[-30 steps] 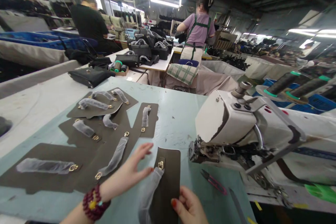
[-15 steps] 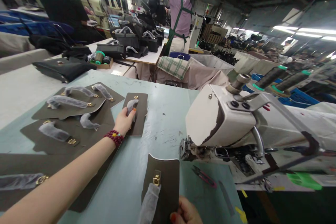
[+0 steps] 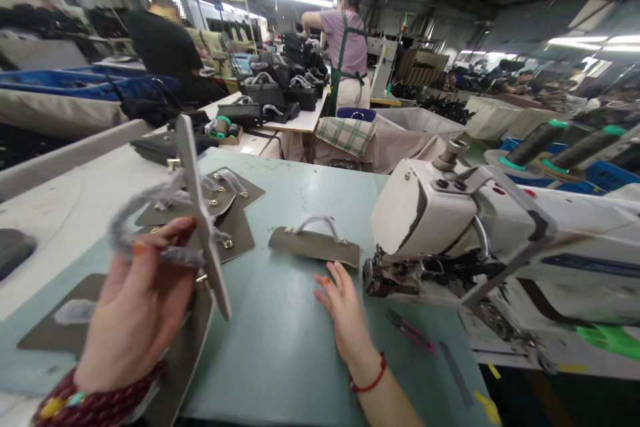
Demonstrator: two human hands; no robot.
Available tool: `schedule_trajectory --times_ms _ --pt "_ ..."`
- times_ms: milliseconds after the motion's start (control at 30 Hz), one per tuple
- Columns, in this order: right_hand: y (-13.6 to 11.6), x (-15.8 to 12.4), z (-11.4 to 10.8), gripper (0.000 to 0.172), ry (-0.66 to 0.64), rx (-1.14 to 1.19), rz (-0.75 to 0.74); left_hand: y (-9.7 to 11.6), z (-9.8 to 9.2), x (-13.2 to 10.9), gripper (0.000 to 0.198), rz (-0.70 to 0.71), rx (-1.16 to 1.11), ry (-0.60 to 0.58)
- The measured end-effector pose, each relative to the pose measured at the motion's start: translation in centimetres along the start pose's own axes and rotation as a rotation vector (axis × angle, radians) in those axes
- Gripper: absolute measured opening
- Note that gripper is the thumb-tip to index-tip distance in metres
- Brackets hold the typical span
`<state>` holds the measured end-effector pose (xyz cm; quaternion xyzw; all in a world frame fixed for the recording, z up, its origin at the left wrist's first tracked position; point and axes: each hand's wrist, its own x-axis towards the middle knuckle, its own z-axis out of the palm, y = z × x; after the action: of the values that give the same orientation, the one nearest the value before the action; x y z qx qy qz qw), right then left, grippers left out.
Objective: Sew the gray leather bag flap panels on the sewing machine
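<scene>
My left hand [image 3: 145, 293], wearing dark red beads, grips the wrapped handle [image 3: 123, 213] of a raised grey-brown panel [image 3: 203, 213], which stands nearly edge-on above the table. With fingers spread, my right hand [image 3: 343, 310] is just below another grey-brown panel [image 3: 315, 248] that lies on the pale green table and has a wrapped, arched handle [image 3: 320, 220] with gold fittings. More panels [image 3: 237, 230] with wrapped handles lie overlapping at the left, partly hidden behind the raised panel and my left hand.
A white sewing machine [image 3: 405, 213] occupies the right side. Pink-handled snips [image 3: 413, 333] and a grey strip [image 3: 456, 373] lie below it. Dark bags [image 3: 265, 93] and thread spools [image 3: 223, 127] are on tables behind. Two people [image 3: 347, 47] are beyond.
My left hand has lifted a panel up by its handle, nearer the camera. My right hand has let go of its panel, which now lies farther back on the table. The view has shifted left.
</scene>
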<state>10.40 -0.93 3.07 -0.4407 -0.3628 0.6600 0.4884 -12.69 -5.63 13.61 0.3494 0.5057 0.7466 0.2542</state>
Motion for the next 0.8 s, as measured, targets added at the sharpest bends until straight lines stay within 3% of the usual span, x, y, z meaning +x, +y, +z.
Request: schedule_trajectory --times_ms 67,133,300,467,533,633,700,800 --pt "0.0 -1.4 0.2 0.057 -0.133 -0.069 0.019 0.1 1.4 -0.3 0.013 -0.055 -0.156 -0.018" --pt "0.0 -3.5 -0.5 0.049 -0.254 -0.158 0.012 -0.3 2.6 -1.1 0.012 -0.103 -0.147 -0.067" --pt "-2.1 -8.1 -2.0 0.057 -0.233 -0.292 -0.127 -1.8 4.4 -6.0 0.035 -0.326 0.091 -0.191" --pt "-4.1 -10.6 -1.8 0.059 -0.312 -0.447 -0.197 -2.4 5.4 -11.4 0.038 -0.633 -0.167 -0.198" --pt "-3.8 -11.2 -2.4 0.056 -0.291 -0.414 -0.237 -2.2 4.8 -12.6 0.035 -0.787 -0.264 -0.168" --pt "-2.9 -11.6 -4.3 0.048 -0.097 -0.396 -0.235 -2.0 2.7 -13.6 0.025 -0.986 -0.218 -0.119" --pt "-2.4 -11.5 -5.7 0.051 0.033 -0.373 -0.178 -2.1 0.9 -14.1 0.027 -0.984 -0.163 -0.224" --pt "-2.5 -11.6 -7.1 0.065 -0.07 -0.223 0.023 -2.2 -1.2 -14.5 0.035 -0.847 -0.126 -0.539"
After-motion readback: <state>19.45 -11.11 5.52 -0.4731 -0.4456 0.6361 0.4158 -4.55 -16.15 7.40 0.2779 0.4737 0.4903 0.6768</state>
